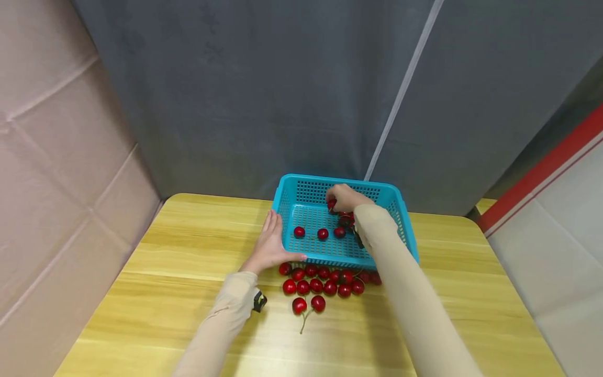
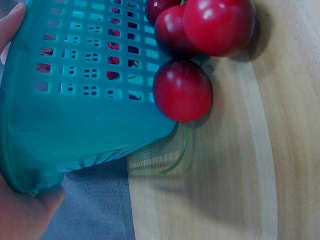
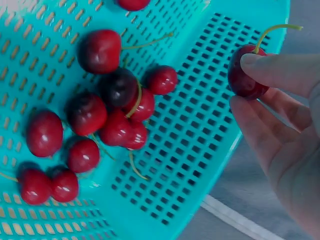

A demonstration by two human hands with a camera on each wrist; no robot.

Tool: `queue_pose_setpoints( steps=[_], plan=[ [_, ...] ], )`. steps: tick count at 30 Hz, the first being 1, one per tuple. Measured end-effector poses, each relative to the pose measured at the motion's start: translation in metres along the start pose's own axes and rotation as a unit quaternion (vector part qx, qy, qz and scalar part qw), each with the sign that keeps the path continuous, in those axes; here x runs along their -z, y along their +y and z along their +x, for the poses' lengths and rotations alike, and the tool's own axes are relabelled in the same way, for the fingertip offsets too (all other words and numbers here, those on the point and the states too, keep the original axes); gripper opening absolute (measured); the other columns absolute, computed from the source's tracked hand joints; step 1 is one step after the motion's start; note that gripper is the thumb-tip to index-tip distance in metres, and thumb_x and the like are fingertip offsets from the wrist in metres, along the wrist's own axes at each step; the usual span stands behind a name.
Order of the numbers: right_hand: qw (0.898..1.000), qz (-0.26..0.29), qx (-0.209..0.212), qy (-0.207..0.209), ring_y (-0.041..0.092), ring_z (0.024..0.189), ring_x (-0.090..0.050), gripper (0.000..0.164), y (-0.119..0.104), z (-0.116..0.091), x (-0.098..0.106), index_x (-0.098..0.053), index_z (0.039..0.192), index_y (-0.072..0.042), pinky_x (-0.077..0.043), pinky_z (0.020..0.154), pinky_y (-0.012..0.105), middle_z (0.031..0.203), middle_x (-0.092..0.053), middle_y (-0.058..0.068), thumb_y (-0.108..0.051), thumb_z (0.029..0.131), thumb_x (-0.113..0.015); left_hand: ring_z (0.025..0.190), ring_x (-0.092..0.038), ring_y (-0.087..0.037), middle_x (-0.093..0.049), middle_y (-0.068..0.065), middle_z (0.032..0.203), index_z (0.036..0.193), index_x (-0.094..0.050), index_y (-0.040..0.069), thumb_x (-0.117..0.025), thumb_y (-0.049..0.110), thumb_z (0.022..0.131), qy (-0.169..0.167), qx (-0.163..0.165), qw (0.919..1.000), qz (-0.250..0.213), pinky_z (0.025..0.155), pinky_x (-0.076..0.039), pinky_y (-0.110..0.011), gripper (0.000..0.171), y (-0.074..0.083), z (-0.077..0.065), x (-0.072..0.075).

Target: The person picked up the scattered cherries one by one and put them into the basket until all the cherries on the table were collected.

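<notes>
Pinching a dark cherry with the right hand, near the far wall of the basket; can see its stem clearly only from the right wrist. Gripping the near left corner with the left hand. Can see a curved stem beside that corner only from the left wrist. Find bench reaching well out either side, loose cherries along the front wall, gray curtain close behind.
</notes>
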State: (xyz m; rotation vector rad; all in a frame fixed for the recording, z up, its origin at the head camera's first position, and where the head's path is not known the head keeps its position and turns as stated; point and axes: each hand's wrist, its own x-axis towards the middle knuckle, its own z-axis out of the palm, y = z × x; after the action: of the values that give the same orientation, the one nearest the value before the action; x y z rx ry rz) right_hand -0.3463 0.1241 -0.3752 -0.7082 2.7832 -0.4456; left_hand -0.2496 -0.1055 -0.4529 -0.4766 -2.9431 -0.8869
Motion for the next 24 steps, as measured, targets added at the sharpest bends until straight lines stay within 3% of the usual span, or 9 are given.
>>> queue_pose_setpoints(
  steps=[10, 15, 24],
  plan=[
    [0.995, 0.024, -0.095, -0.026, 0.025, 0.096, -0.052, 0.036, 0.0, 0.012, -0.01, -0.06, 0.116, -0.003, -0.051, 0.075, 0.034, 0.112, -0.058, 0.015, 0.003, 0.081, -0.059, 0.139, 0.007, -0.027, 0.004, -0.017, 0.151, 0.143, -0.009, -0.005, -0.072, 0.067, 0.056, -0.01, 0.004, 0.9999, 0.005, 0.111, -0.011, -0.04, 0.129, 0.002, -0.002, 0.0],
    [0.995, 0.033, -0.095, -0.024, 0.024, 0.088, -0.053, 0.032, 0.0, 0.016, -0.017, -0.062, 0.11, -0.003, -0.051, 0.067, 0.031, 0.106, -0.059, 0.014, 0.005, 0.08, -0.057, 0.139, 0.009, -0.026, 0.004, -0.016, 0.151, 0.143, -0.006, -0.003, -0.071, 0.067, 0.056, -0.013, 0.005, 0.9999, 0.003, 0.111, -0.011, -0.041, 0.13, 0.002, -0.003, 0.001],
    [0.994, 0.035, -0.096, -0.028, 0.023, 0.091, -0.052, 0.033, 0.0, 0.014, -0.021, -0.061, 0.115, -0.004, -0.051, 0.071, 0.032, 0.113, -0.058, 0.013, 0.0, 0.082, -0.06, 0.139, 0.009, -0.025, 0.004, -0.017, 0.151, 0.143, -0.006, -0.004, -0.072, 0.066, 0.056, -0.014, 0.005, 0.9999, -0.002, 0.111, -0.011, -0.041, 0.129, 0.003, -0.004, 0.002]
  ],
)
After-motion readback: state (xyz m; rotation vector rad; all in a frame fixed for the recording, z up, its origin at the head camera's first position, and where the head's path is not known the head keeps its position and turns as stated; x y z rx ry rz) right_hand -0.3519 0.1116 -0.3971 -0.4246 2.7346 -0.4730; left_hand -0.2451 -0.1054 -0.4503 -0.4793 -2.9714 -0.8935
